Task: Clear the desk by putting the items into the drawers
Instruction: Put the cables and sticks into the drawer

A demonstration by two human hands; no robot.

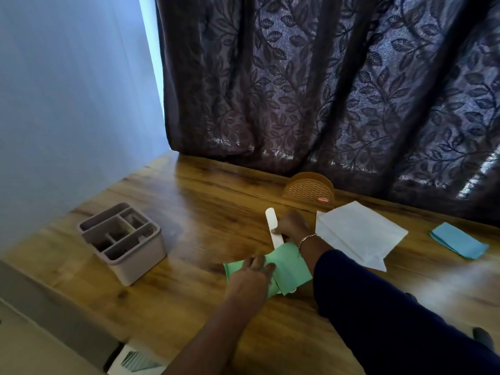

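- The green paper (pixel 290 266) lies on the desk (pixel 205 212) near its front edge, right under both hands. It looks like a few thin, matte, folded sheets. The right-hand part lifts a little off the wood.
- The left hand (pixel 253 269) rests on the left part of the paper, with its fingers (pixel 259 262) laid fairly straight and close together. We take this as pinning the sheets so they do not slide while they are gathered.
- The right hand (pixel 292 226) is just behind the paper, its fingers curled round the lower end of a white stick (pixel 271 220). The stick is flat, narrow and round-tipped, and it stands tilted away from us. We cannot tell what it is.
- A thin bracelet (pixel 307 239) sits at the right wrist, above a dark blue sleeve (pixel 378 307).
- Just right of the hands a larger white sheet (pixel 359 234) lies creased and flat. A small blue stack (pixel 458 240) sits further right, well apart.
- An orange holder (pixel 308 189) with a perforated arched face stands at the desk's back edge, against the leaf-patterned curtain (pixel 324 90).
- A grey organiser (pixel 123 240) of smooth plastic, split into compartments, stands well to the left.
- At the lower left a drawer (pixel 135 361) seems to stand open below the glossy, wood-grained desk. We judge most of the clearing is yet to be done.
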